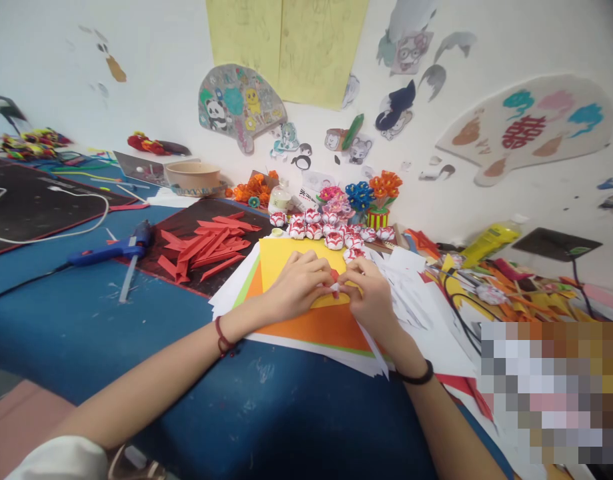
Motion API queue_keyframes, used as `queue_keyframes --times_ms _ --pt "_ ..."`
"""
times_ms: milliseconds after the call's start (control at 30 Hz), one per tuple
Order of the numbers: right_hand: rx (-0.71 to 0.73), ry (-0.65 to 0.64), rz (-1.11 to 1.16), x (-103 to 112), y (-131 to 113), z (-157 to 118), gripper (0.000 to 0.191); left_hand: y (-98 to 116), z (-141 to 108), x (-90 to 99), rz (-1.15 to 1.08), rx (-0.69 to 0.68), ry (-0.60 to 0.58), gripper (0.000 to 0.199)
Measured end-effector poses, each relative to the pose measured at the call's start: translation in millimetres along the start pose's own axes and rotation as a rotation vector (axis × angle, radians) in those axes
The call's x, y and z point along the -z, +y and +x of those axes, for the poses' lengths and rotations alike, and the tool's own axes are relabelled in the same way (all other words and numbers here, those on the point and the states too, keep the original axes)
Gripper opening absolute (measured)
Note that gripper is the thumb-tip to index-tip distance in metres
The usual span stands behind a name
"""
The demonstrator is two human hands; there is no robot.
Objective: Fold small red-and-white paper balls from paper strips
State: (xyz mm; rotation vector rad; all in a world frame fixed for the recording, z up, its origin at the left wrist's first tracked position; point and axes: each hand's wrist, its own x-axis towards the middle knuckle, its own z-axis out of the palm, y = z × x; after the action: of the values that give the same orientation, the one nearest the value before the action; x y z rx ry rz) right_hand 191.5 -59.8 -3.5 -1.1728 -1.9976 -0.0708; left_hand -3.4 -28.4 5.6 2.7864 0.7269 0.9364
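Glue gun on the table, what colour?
Blue plastic glue gun, clearest in the head view.

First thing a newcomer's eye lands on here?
Probably the two hands meeting mid-frame, the left hand and right hand pinching a small red and white paper piece over a stack of yellow and orange sheets. Next, the pile of red paper strips to the left on a dark mat, and the row of red and white folded balls just behind the hands.
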Motion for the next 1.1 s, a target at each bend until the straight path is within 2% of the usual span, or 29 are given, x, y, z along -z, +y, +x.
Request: queue_keyframes --times_ms 133,267,333,467,600,767,900,1100 --pt "-0.028 0.056 -0.018 1 -4 2 0.016 0 1 -0.7 -0.107 0.058 0.014 0.017" --pt "-0.036 0.149 0.034 13 -13 7 0.007 0 3 0.6 -0.147 0.188 0.130 0.023" --pt "-0.007 0.204 0.002 18 -15 8 0.009 0 4 1.7 -0.155 0.241 0.182 0.023" --pt "0.178 0.084 -0.232 16 -13 4 0.016 1 5 4.1 -0.180 0.282 0.222 0.027" --pt "0.231 -0.011 -0.328 7 -8 0 0.020 3 6 7.7 -0.206 0.295 0.160 0.025" --pt "0.311 -0.069 -0.318 4 -7 -1 0.022 3 7 11.1 -0.194 0.352 0.175 0.025" --pt "0.269 -0.111 -0.172 2 -12 -1 0.025 3 7 9.6 -0.175 0.348 0.194 0.024" --pt "0.231 -0.071 -0.092 -1 -18 -1 0.024 0 8 10.3 -0.168 0.364 0.216 0.021"
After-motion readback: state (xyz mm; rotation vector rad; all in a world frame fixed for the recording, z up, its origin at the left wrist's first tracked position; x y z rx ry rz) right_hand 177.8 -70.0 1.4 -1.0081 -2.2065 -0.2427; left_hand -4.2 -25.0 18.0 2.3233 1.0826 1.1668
